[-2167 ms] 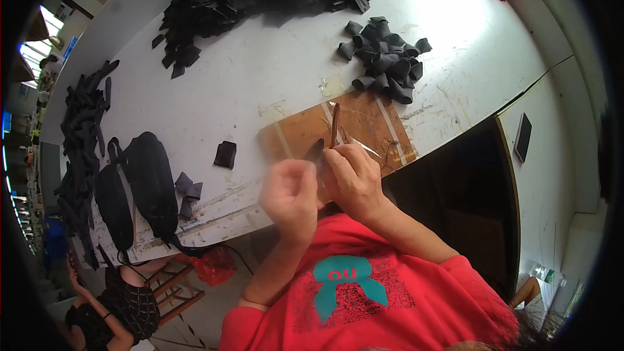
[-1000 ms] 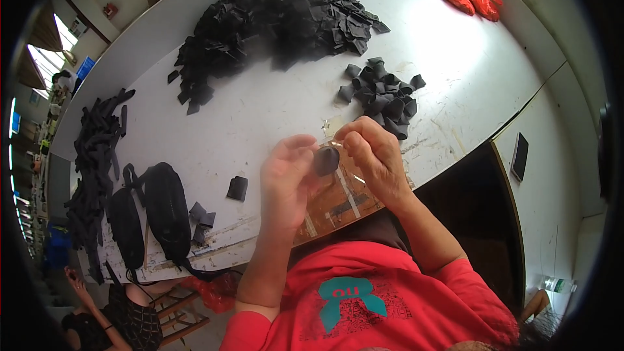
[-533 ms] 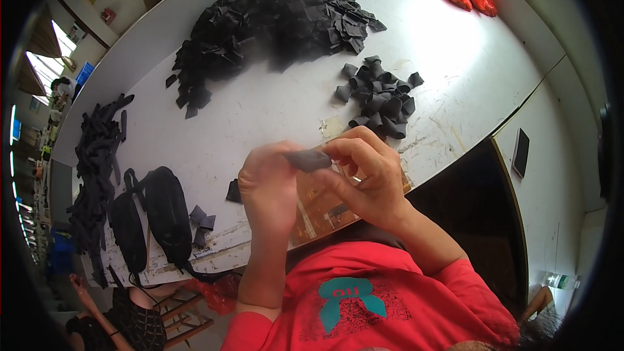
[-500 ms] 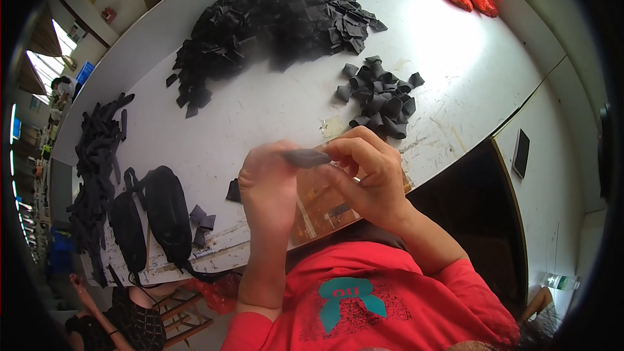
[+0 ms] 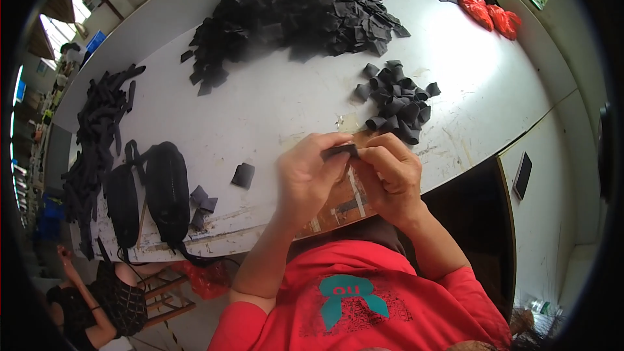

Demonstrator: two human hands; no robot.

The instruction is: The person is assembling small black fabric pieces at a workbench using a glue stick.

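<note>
Between my two hands is a small black fabric piece (image 5: 340,151), held over the brown board at the table's near edge. My left hand (image 5: 311,172) pinches its left end, with the thumb below and the fingers above. At its right end, the fingertips of my right hand (image 5: 394,172) are closed on it. Just beyond my hands lies a loose heap of curled black fabric pieces (image 5: 398,101). A single black piece (image 5: 243,175) rests on the table to the left of my left hand. The brown board (image 5: 341,205) shows partly beneath my wrists.
A large pile of flat black pieces (image 5: 305,16) covers the far table. At left are black fabric strips (image 5: 101,117) and two black pouches (image 5: 167,188). Red plastic bags (image 5: 491,14) sit far right, a phone (image 5: 522,175) nearer. Another person's arm (image 5: 81,279) shows lower left.
My hands have drawn closer together around the black piece, the left one turning so its fingers show. The view has shifted, and the single piece at left is now uncovered.
</note>
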